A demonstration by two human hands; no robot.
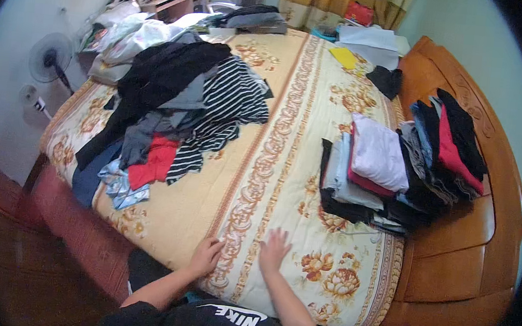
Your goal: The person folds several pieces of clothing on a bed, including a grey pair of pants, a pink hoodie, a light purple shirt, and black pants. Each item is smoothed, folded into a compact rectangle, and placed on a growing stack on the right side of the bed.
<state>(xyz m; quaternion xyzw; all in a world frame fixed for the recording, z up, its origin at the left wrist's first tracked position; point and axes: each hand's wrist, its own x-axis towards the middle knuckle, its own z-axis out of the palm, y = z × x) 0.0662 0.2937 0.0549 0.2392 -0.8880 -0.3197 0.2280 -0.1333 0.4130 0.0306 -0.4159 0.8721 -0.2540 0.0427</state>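
My right hand (275, 251) lies palm down on the floral bedspread (248, 199), fingers spread, with nothing in it. Just to its left, my left hand (207, 254) rests on the same cover with its fingers partly curled; whether they grip the fabric cannot be made out. Farther off on the left is a loose heap of clothes: a black garment (161, 68), a black-and-white striped garment (234, 99), a red garment (155, 162) and a light blue shiny one (122, 187). On the right, a white folded garment (377, 150) tops a stack of folded clothes.
A carved wooden headboard (450, 256) borders the bed on the right, with folded clothes (456, 144) leaning against it. A black cloth (386, 80) and a yellow sheet (343, 58) lie at the far right. Plastic bags (136, 38) and a fan (50, 57) stand left.
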